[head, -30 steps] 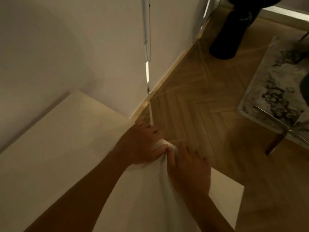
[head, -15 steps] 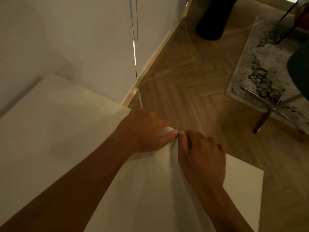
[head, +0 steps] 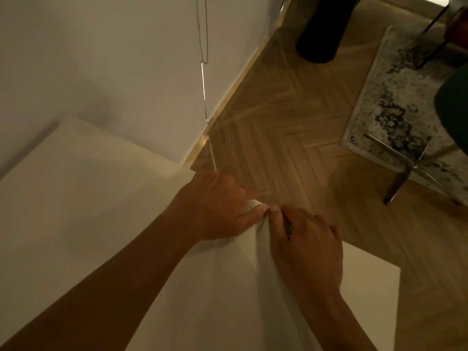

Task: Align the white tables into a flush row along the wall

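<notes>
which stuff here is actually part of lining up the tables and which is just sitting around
Part of the job:
left hand
right hand
white tables
wall

Just sitting around:
patterned rug
dark round object on the floor
chair leg
hanging cord

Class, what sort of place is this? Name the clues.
Probably a living or dining room in a home: herringbone wood floor, a patterned rug under a chair leg, and white tables by the wall.
</notes>
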